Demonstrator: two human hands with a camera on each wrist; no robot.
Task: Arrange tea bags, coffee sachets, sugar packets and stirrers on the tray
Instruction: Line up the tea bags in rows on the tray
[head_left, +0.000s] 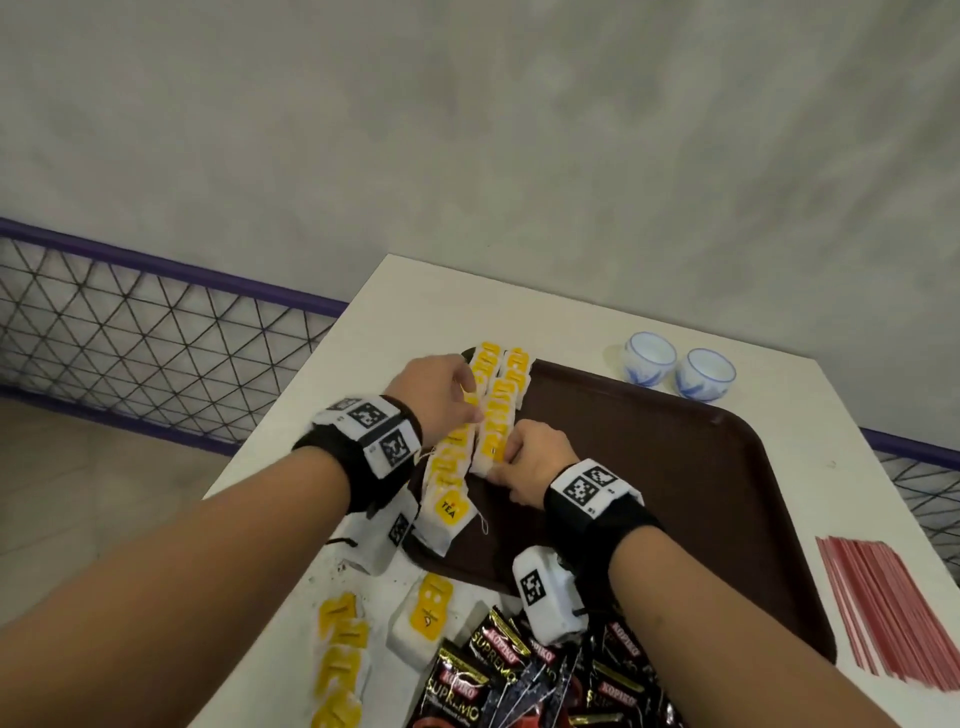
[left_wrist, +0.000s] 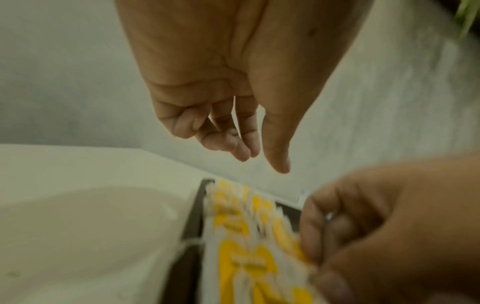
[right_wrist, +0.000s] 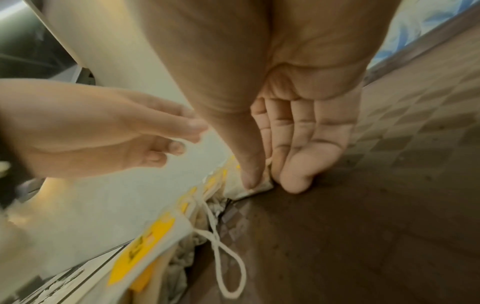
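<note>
With the right hand (head_left: 535, 462) pinching the near end of the second tea-bag row (head_left: 498, 415) on the tray (head_left: 675, 493), left hand (head_left: 436, 395) fingers loosely spread, nudge bags straight gently.

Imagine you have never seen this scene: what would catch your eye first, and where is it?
Two rows of yellow-labelled tea bags run along the left side of the brown tray, with both hands on them: the left hand rests beside the rows, the right hand pinches a bag. Black coffee sachets lie at the near edge, red stirrers on the right.
</note>
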